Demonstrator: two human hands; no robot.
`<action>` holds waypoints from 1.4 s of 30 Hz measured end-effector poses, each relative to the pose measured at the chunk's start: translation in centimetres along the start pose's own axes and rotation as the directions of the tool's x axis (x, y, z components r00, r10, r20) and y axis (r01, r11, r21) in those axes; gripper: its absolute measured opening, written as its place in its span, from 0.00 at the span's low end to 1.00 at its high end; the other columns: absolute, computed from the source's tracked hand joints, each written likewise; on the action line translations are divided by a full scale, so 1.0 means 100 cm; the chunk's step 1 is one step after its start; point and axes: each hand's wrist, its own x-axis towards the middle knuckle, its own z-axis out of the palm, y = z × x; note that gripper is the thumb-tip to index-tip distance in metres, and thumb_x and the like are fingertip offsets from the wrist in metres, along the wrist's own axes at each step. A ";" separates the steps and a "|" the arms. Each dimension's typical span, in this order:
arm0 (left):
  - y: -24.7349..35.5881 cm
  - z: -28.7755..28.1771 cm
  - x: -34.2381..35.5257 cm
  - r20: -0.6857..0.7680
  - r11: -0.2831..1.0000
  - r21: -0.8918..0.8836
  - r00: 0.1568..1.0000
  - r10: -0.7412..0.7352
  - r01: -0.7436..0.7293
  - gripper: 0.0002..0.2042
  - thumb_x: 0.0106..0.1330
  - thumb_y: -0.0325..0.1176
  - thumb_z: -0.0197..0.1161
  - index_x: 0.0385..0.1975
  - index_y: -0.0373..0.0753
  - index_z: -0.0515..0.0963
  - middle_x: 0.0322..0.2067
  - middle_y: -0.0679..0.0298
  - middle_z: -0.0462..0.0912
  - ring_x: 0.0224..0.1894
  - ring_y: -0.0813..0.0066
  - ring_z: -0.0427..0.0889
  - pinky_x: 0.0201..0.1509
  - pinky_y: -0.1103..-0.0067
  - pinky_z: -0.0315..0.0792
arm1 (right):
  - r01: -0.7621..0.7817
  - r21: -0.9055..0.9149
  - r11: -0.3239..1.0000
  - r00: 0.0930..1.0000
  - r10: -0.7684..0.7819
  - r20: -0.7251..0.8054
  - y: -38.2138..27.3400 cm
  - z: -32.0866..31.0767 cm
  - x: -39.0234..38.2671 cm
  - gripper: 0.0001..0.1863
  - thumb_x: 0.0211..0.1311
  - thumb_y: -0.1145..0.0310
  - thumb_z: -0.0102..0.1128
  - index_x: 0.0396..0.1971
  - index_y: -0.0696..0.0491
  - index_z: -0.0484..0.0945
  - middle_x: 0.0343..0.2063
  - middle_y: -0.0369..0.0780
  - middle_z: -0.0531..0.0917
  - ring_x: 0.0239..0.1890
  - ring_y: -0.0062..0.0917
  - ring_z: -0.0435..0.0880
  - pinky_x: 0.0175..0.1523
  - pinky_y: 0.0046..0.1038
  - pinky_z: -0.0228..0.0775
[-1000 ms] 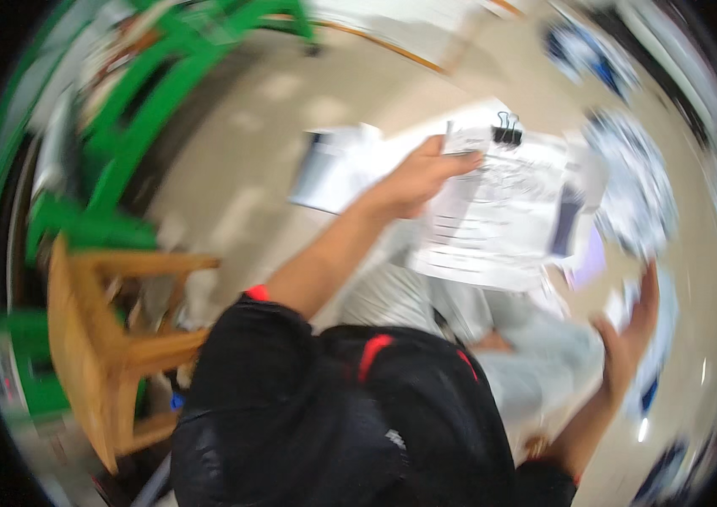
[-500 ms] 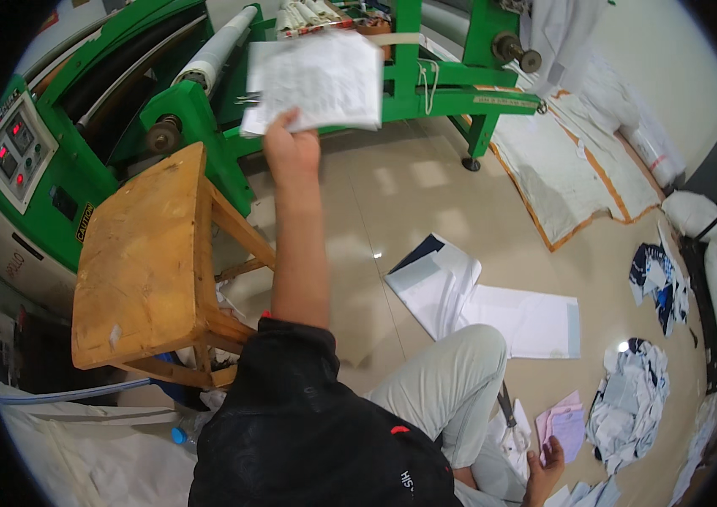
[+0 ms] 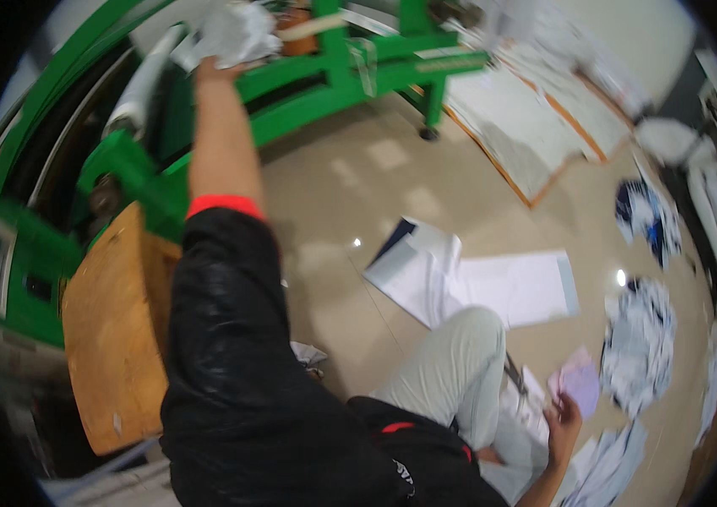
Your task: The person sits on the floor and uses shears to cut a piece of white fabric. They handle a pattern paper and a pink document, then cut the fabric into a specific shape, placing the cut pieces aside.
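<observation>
The left hand (image 3: 220, 71) is raised at the end of a stretched arm, closed on the lower edge of a small sheaf of white papers (image 3: 244, 34), its fingers mostly hidden; the papers are near the upper edge of the view, in front of a green machine frame (image 3: 434, 100) and to the right of a white roll (image 3: 143, 84); they look thin and pale, white with soft grey shading, their outline uneven and their surface rumpled or bent; blur hides any markings, and how many sheets there are I cannot tell; the right hand (image 3: 563, 416) is low on the other side, open, its fingers loosely bent, just beside some pink and lilac pieces (image 3: 580, 384); whether it touches them I cannot tell; a folded white sheet (image 3: 515, 291) with grey-blue ends lies on the floor (image 3: 324, 253) between.
</observation>
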 end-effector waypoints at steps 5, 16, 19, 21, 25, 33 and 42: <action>-0.009 0.004 -0.013 -0.038 0.983 0.132 0.990 0.134 -0.128 0.28 0.69 0.30 0.61 0.69 0.37 0.63 0.66 0.45 0.72 0.66 0.41 0.75 0.62 0.37 0.75 | -0.124 0.034 0.992 0.992 0.125 -0.010 -0.007 0.004 -0.023 0.31 0.59 0.74 0.75 0.63 0.59 0.77 0.59 0.43 0.83 0.59 0.34 0.84 0.59 0.35 0.78; -0.143 0.085 -0.403 0.669 0.996 -0.014 0.740 0.072 -0.084 0.12 0.74 0.24 0.61 0.55 0.34 0.80 0.49 0.57 0.85 0.57 0.60 0.84 0.56 0.62 0.83 | -0.107 0.179 0.978 0.977 0.137 -0.164 -0.041 -0.015 -0.075 0.15 0.64 0.74 0.71 0.50 0.59 0.84 0.47 0.42 0.88 0.52 0.27 0.86 0.55 0.30 0.79; -0.210 0.086 -0.572 0.932 0.989 0.125 0.352 -0.092 -0.074 0.17 0.77 0.26 0.60 0.62 0.31 0.76 0.61 0.53 0.81 0.63 0.61 0.82 0.62 0.65 0.81 | 0.295 0.567 0.769 0.871 -0.460 0.170 -0.123 -0.015 -0.112 0.07 0.64 0.71 0.73 0.39 0.55 0.86 0.41 0.43 0.88 0.50 0.37 0.87 0.58 0.34 0.75; -0.224 0.091 -0.658 0.972 0.978 0.204 0.128 -0.196 -0.052 0.14 0.77 0.24 0.59 0.59 0.33 0.80 0.55 0.56 0.86 0.59 0.69 0.84 0.61 0.71 0.79 | 0.389 0.844 0.368 0.259 -0.923 0.283 -0.176 0.003 -0.117 0.14 0.68 0.60 0.72 0.38 0.56 0.84 0.41 0.45 0.86 0.46 0.40 0.85 0.59 0.43 0.69; -0.211 0.102 -0.758 0.896 0.925 0.380 -0.241 -0.374 -0.022 0.15 0.74 0.18 0.60 0.59 0.30 0.80 0.56 0.56 0.86 0.60 0.70 0.83 0.64 0.73 0.77 | 0.376 0.885 0.275 0.068 -0.961 0.270 -0.234 -0.018 -0.136 0.26 0.73 0.44 0.63 0.46 0.56 0.85 0.43 0.44 0.84 0.45 0.34 0.83 0.45 0.39 0.64; -0.191 0.092 -0.790 0.776 0.926 0.375 -0.532 -0.339 -0.044 0.17 0.74 0.31 0.65 0.60 0.35 0.81 0.54 0.57 0.88 0.57 0.69 0.86 0.61 0.70 0.78 | 0.510 0.744 0.431 0.024 -0.872 0.489 -0.248 -0.080 -0.212 0.22 0.70 0.48 0.65 0.38 0.55 0.84 0.37 0.41 0.85 0.40 0.32 0.83 0.50 0.45 0.65; -0.167 0.076 -0.768 0.703 0.907 0.409 -0.598 -0.385 -0.103 0.17 0.75 0.36 0.64 0.59 0.35 0.81 0.51 0.56 0.88 0.53 0.68 0.87 0.55 0.71 0.81 | 0.450 0.892 -0.032 0.081 -0.994 -0.077 -0.208 -0.044 -0.166 0.17 0.68 0.61 0.69 0.20 0.49 0.76 0.24 0.37 0.79 0.27 0.29 0.78 0.44 0.40 0.68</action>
